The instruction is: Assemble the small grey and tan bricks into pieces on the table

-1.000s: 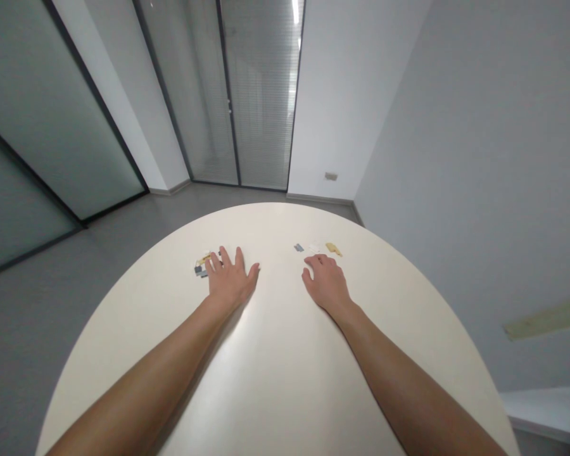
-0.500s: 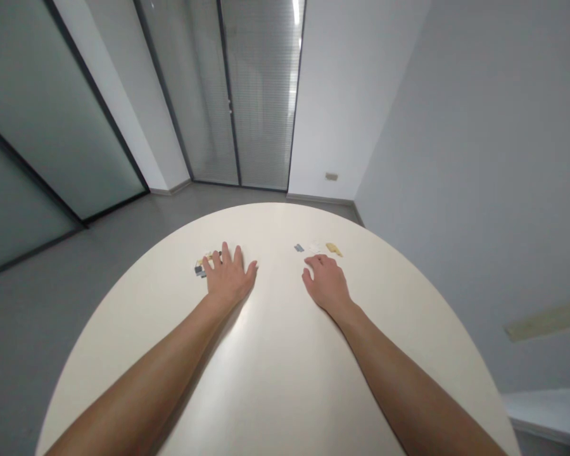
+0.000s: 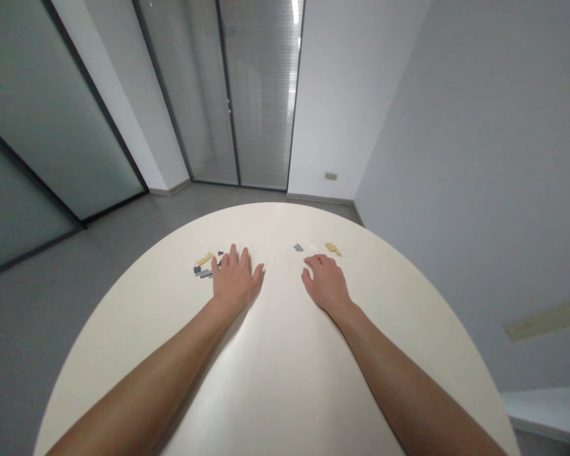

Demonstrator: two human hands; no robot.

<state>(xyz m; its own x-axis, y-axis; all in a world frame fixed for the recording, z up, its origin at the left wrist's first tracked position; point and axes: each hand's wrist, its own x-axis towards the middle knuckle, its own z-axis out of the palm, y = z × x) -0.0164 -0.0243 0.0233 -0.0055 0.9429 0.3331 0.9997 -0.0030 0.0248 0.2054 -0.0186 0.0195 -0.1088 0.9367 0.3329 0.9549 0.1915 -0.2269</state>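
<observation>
My left hand lies palm down with its fingers spread, nothing in its grasp. Small loose pieces, which look like toy building bricks, lie beside and partly under its fingers: a yellow strip, a dark blue-grey piece and grey flat pieces. My right hand rests on the table, fingers loosely bent, thumb and index finger apart, holding nothing that shows. Just beyond its fingertips are a blue-grey piece, white pieces and yellow pieces.
Both forearms lie across the round white table. Past its far edge are grey floor, a glass door with blinds and a white wall. Another wall stands close on the right.
My left hand has slid a little to the right, uncovering more of the yellow, grey and dark pieces on its left. My right hand has stayed in place.
</observation>
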